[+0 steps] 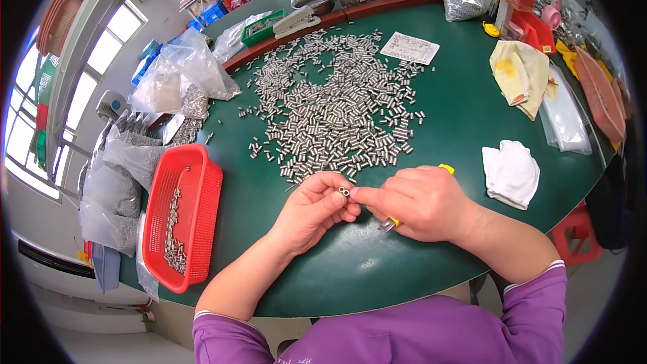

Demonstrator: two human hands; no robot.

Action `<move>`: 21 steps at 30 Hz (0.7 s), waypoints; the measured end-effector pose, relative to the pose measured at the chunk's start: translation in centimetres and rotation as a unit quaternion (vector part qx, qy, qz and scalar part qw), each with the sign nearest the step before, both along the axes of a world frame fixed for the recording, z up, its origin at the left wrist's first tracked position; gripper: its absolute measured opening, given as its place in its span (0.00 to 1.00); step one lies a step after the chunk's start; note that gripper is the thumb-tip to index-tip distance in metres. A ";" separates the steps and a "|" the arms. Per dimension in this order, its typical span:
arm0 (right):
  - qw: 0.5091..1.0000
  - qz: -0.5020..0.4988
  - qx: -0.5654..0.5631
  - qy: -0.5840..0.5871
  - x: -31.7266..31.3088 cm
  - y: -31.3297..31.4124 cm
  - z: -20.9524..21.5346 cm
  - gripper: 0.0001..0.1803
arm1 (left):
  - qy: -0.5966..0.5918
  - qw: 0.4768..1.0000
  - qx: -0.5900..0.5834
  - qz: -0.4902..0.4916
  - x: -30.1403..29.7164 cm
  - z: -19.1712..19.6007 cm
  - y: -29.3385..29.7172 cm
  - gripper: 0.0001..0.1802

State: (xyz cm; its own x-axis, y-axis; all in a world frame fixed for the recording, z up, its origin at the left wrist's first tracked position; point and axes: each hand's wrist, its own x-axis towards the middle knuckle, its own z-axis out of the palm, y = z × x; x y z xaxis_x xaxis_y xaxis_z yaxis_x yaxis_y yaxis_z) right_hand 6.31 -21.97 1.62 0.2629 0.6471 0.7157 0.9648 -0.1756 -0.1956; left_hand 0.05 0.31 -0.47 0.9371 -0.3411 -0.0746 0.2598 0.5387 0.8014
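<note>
Above the near side of the table, my left hand (303,214) is closed, pinching a pair of small metal sleeves (344,191) between thumb and fingers. Their round, hollow ends face up. My right hand (431,203) is wrapped round a yellow utility knife (389,224), whose metal end sticks out below the fingers; a yellow end shows above the knuckles. A fingertip of the right hand reaches the sleeves. Just beyond both hands spreads a large pile of similar short metal sleeves (337,121) on the green tabletop (451,114).
A red plastic basket (214,222) with some sleeves stands at the left, beside filled clear bags (111,202). At the right lie a white glove (511,174), a yellowish cloth (515,71) and clear plastic bags (566,118). A printed paper (410,48) lies behind the pile.
</note>
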 end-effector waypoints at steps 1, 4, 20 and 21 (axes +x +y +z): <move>1.000 0.001 0.004 -0.001 0.0 0.0 0.0 0.21 | 0.000 1.000 0.000 0.000 0.0 0.0 0.0 0.07; 1.000 -0.001 0.012 -0.006 0.0 0.0 0.1 0.21 | -0.013 1.000 -0.001 0.000 -0.1 -0.1 0.0 0.07; 1.000 -0.002 0.024 0.017 -0.4 0.1 0.4 0.11 | -0.112 0.993 0.045 0.017 0.0 -0.7 -0.5 0.08; 1.000 -0.003 0.023 0.017 -0.4 0.2 0.3 0.11 | -0.121 0.991 0.059 0.022 -0.1 -0.7 -0.7 0.09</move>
